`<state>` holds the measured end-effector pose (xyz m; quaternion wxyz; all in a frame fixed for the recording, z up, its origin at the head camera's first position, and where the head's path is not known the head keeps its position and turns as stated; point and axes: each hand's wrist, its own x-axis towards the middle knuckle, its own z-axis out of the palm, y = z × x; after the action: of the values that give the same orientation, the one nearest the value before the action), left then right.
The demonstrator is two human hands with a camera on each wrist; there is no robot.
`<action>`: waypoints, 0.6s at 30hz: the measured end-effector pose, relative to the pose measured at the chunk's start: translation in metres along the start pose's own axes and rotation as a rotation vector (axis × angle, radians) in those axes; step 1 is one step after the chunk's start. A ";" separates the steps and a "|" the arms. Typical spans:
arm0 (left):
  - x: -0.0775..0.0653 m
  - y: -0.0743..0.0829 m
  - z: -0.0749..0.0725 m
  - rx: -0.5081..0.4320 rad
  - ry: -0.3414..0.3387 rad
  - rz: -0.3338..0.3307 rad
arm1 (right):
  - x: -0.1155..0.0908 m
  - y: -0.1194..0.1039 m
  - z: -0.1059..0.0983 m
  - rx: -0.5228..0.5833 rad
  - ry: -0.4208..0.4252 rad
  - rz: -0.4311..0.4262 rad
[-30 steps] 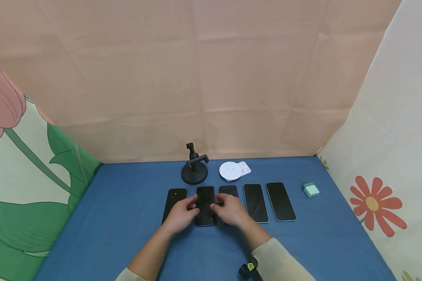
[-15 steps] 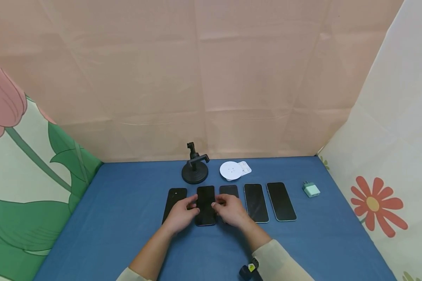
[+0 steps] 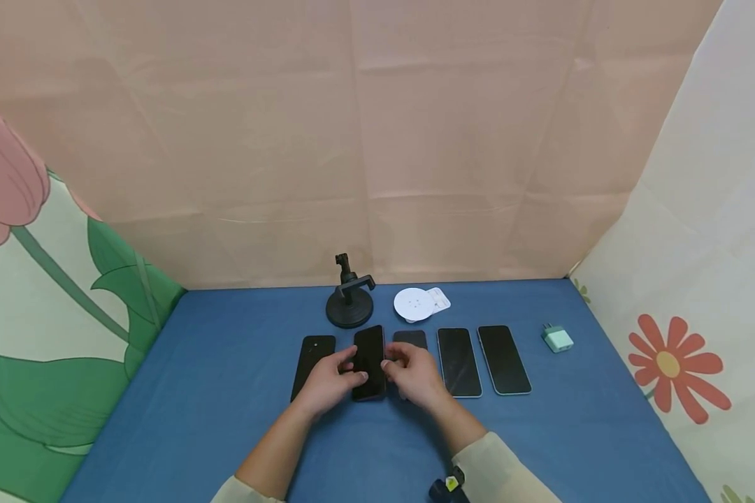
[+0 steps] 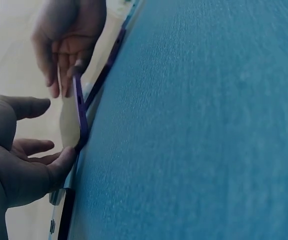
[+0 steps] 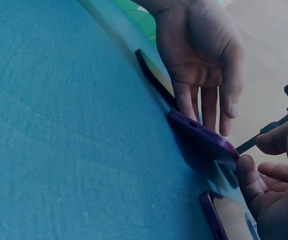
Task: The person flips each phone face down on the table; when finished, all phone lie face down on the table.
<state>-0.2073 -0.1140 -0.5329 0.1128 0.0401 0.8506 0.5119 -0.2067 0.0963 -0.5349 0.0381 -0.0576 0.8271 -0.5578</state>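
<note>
Leaning to one side, a dark phone (image 3: 369, 355) is held over the blue cloth (image 3: 195, 391), second from the left in a row. Its left edge is held by the left hand (image 3: 328, 384), with fingers bent and part open. Its right edge is pinched by the right hand (image 3: 415, 377), with fingers curled closer. Behind the row, a black stand (image 3: 349, 309) is seen.
</note>
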 end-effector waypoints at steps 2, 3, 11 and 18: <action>0.001 0.001 0.001 -0.016 -0.009 -0.002 | 0.000 -0.001 -0.001 0.012 0.007 -0.005; 0.001 0.001 0.002 -0.024 -0.013 -0.007 | -0.001 -0.002 -0.002 0.014 0.012 -0.003; 0.000 0.004 0.004 -0.020 -0.037 -0.020 | 0.001 -0.006 -0.002 0.013 0.038 -0.051; 0.002 0.006 0.008 -0.011 -0.050 -0.023 | -0.001 -0.011 -0.001 0.027 0.023 -0.066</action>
<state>-0.2074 -0.1044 -0.5313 0.1399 0.0422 0.8452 0.5140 -0.2052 0.0936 -0.5239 0.0109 -0.0778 0.8176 -0.5705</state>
